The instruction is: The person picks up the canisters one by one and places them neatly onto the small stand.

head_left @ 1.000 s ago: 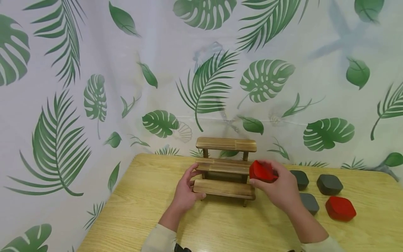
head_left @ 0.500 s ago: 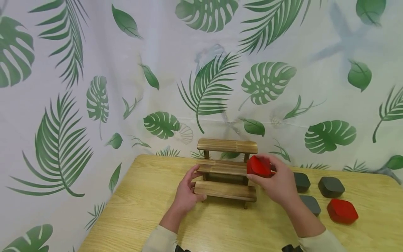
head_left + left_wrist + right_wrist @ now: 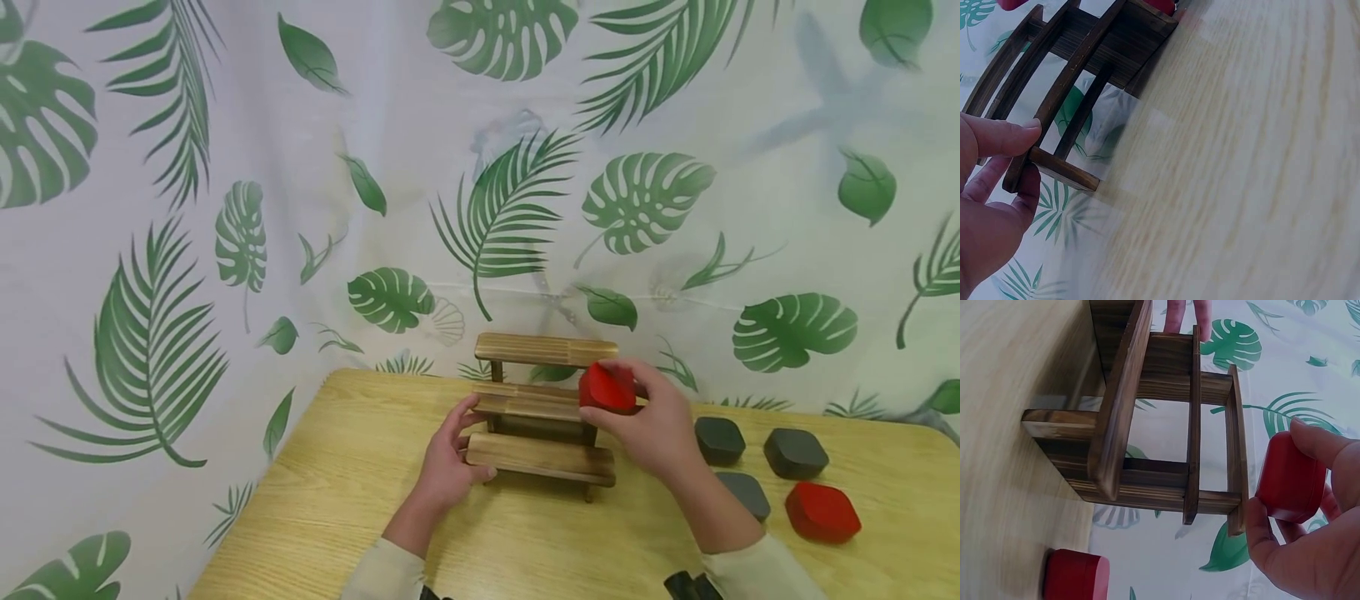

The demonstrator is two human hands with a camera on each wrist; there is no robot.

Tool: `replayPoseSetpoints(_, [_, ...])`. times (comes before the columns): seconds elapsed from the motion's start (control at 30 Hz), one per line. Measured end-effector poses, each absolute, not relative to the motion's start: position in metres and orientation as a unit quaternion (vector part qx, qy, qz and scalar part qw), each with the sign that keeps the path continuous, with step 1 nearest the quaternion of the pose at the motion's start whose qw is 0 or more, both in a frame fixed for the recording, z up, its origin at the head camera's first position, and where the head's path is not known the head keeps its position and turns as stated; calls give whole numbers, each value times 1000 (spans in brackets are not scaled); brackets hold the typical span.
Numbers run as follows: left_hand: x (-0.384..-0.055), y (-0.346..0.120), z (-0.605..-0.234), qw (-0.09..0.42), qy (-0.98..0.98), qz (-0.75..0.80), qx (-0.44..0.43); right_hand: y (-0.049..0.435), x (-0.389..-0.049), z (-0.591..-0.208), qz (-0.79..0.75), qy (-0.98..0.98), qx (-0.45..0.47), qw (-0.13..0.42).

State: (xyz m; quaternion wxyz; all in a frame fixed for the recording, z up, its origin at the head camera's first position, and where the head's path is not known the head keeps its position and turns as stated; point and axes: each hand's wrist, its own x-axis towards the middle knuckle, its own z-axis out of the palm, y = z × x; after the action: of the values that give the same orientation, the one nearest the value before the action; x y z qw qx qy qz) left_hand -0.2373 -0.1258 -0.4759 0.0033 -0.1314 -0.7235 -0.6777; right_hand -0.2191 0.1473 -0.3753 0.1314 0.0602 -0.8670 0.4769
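Note:
A small three-step wooden stand (image 3: 540, 457) stands on the table. My left hand (image 3: 448, 467) grips the left end of its lowest step, thumb in front and fingers behind, as the left wrist view shows with the stand's frame (image 3: 1066, 78). My right hand (image 3: 654, 421) holds a small red box (image 3: 606, 392) with rounded corners by its sides, at the right end of the middle step. In the right wrist view the red box (image 3: 1291, 478) is pinched between thumb and fingers, close to the stand's upper step. Whether it touches the stand I cannot tell.
To the right, another red box (image 3: 822, 512) sits on the table (image 3: 300, 517) beside dark grey boxes (image 3: 797, 454) of similar shape. One grey box (image 3: 744, 496) is partly behind my right forearm. A leaf-patterned cloth (image 3: 405, 125) hangs behind the table.
My right hand has carried the red box leftward and slightly up, closer in over the stand's middle step. My left hand stays on the lowest step. The head view has shifted slightly.

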Motion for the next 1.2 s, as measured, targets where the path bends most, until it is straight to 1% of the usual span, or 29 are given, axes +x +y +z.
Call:
replayPoseSetpoints(0.3, [-240,-127,-481,5,-733,-669,-123,137,-229,-369,480,-865,70,131])
replayPoseSetpoints(0.97, [-240,-127,-484,8,-729,-672,-132,117,-251,-366,497,-848,88,163])
replayPoseSetpoints(1.2, [-240,-127,-482,12,-724,-677,-134,106,-261,-364,496,-848,88,165])
